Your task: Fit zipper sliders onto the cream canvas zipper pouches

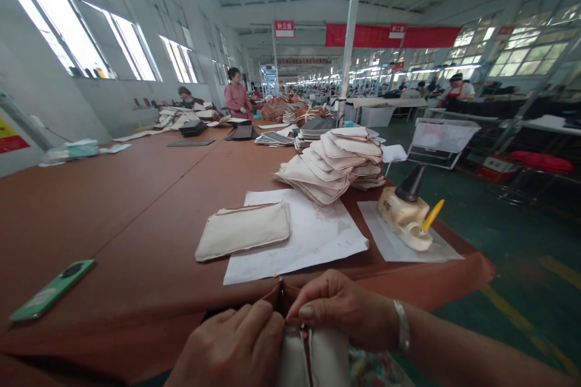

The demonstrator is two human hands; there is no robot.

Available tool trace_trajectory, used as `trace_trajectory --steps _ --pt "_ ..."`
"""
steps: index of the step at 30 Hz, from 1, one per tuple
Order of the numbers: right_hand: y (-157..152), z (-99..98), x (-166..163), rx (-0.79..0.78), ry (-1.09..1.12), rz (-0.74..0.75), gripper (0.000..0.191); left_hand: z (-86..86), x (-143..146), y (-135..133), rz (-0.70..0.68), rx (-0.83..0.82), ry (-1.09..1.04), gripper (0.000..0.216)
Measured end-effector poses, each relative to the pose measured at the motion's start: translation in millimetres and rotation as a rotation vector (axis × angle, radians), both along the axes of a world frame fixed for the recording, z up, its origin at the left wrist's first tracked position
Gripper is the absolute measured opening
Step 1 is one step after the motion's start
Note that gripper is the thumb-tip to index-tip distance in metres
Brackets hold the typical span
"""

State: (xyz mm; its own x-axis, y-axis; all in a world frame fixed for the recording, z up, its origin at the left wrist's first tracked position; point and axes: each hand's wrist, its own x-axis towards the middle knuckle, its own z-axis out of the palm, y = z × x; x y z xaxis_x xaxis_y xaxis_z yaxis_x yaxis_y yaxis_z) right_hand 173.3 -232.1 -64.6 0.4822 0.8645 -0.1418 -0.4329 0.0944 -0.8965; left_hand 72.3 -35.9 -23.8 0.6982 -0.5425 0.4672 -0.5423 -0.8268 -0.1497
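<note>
At the table's front edge, my left hand [238,338] is closed over the left side of a cream fabric pouch [329,357] with brown edges. What looks like a zipper slit runs down the pouch's middle. My right hand [340,308], with a silver bracelet at the wrist, pinches the pouch's top end with thumb and forefinger. Brown leather flaps show just beyond the fingertips. The pouch's lower part runs out of view. Farther in, a stitched cream pouch [245,230] lies flat, partly on a white paper sheet [313,242].
A fanned stack of cream pouches [327,163] stands behind the paper. To the right are a glue pot [402,211] with a black cone and a yellow-handled tool [433,216]. A green phone [52,291] lies at left. A person in pink [236,97] stands at the far end.
</note>
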Motion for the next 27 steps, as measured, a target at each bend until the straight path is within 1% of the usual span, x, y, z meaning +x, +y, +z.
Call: trace_trajectory --steps 3,5,7,10,11,12,14,17,20,24,26,27 --pt "1.7 -3.7 -1.6 -0.013 0.066 -0.009 0.04 -3.9 0.4 -4.6 0.023 0.136 -0.034 0.029" --pt "0.7 -6.4 -0.5 -0.031 0.047 0.018 0.042 -6.2 1.3 -4.5 0.054 0.153 -0.035 0.026" --pt "-2.1 -8.0 1.6 -0.04 -0.097 0.06 0.04 -6.9 2.4 -2.1 0.068 0.093 -0.016 0.021" --pt "-7.4 -6.9 4.8 -0.059 -0.426 0.094 0.03 -4.5 3.3 2.5 0.063 -0.045 0.04 0.015" --pt "-9.0 -5.7 5.7 -0.07 -0.472 0.1 0.03 -3.0 3.3 3.6 0.05 -0.091 0.061 0.015" --pt "-10.2 -4.4 6.4 -0.078 -0.473 0.101 0.03 -1.4 3.3 4.5 0.033 -0.139 0.081 0.014" --pt "-11.6 -1.4 7.8 -0.078 -0.407 0.097 0.035 1.4 3.4 5.7 -0.026 -0.224 0.128 0.012" --pt "-11.4 1.8 9.5 -0.056 -0.352 0.094 0.039 2.6 4.6 7.1 -0.071 -0.259 0.228 0.014" --pt "-10.3 2.0 10.4 -0.047 -0.307 0.125 0.04 -0.8 6.6 7.6 -0.057 -0.272 0.333 0.008" --pt "-9.7 -2.3 10.7 -0.027 -0.231 0.14 0.042 -6.7 10.0 7.3 -0.037 -0.363 0.45 0.017" --pt "-9.7 -4.4 10.6 -0.024 -0.199 0.143 0.04 -8.1 10.9 6.8 -0.021 -0.363 0.485 0.02" --pt "-9.5 -5.1 10.4 -0.025 -0.179 0.138 0.039 -8.4 10.9 6.3 -0.007 -0.338 0.482 0.021"
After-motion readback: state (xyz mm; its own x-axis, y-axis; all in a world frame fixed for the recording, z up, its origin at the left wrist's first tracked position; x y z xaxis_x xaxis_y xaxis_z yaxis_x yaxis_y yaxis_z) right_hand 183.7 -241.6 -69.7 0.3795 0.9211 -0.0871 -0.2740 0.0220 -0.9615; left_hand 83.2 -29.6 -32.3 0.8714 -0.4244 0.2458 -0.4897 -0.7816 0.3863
